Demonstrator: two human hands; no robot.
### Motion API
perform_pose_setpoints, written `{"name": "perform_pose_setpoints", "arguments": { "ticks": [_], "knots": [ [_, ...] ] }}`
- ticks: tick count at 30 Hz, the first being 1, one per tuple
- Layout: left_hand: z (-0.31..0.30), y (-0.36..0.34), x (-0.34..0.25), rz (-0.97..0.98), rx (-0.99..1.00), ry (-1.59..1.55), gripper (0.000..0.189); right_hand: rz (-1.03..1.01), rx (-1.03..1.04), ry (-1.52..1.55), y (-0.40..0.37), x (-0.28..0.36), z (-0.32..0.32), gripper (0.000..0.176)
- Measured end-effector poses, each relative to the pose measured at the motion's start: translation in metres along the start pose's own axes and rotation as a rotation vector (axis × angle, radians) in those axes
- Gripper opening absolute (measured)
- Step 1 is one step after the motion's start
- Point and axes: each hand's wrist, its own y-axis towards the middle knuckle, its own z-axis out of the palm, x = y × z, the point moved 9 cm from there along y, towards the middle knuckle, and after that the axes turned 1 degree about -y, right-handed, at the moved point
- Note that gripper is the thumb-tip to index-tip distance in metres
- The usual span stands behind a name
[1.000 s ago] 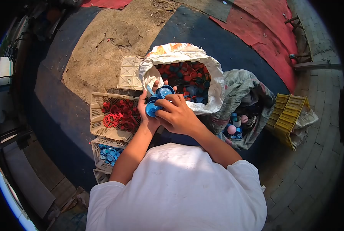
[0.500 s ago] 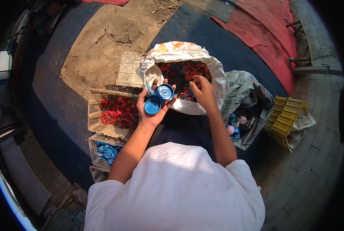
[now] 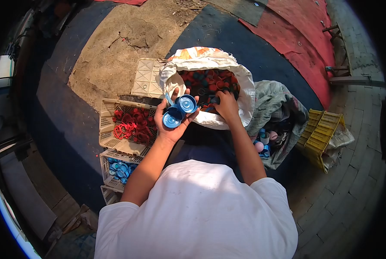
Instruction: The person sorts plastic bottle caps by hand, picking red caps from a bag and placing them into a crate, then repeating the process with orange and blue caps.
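Observation:
Blue round caps point(image 3: 172, 117) rest in my left hand point(image 3: 171, 129), which is palm up at the left rim of a white sack point(image 3: 244, 93). My fingers curl round the caps from below and behind. Inside the sack lie many red, orange and teal plastic pieces point(image 3: 210, 79). My right hand point(image 3: 227, 105) reaches over the sack's near side, its fingertips down among the pieces. Whether those fingers hold a piece is hidden.
Left of the sack, one crate point(image 3: 108, 137) holds red pieces point(image 3: 134, 125) and another holds blue pieces point(image 3: 120, 169). A grey-green sack point(image 3: 266, 114) with mixed items stands at right, beside yellow crates point(image 3: 320, 134). A white crate point(image 3: 146, 78) lies behind.
My right hand has moved down and slightly left into the sack's opening. My left hand stays nearly where it was, still with the blue caps.

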Motion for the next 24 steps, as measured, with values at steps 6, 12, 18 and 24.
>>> {"name": "perform_pose_setpoints", "arguments": {
  "ticks": [6,12,18,24],
  "knots": [
    [0.000,0.000,-0.002,0.004,0.009,0.005,0.053,0.051,0.010,0.086,-0.001,-0.010,0.001,0.036],
    [-0.001,-0.001,-0.004,0.006,0.013,0.007,0.054,0.185,-0.110,0.471,0.003,-0.026,-0.025,0.036],
    [-0.003,0.001,-0.005,0.009,0.001,0.009,0.053,0.476,0.012,1.388,-0.005,-0.041,-0.025,0.032],
    [0.001,0.004,-0.002,0.006,-0.009,0.012,0.052,0.499,0.005,1.233,-0.015,-0.045,-0.020,0.034]
  ]
}}
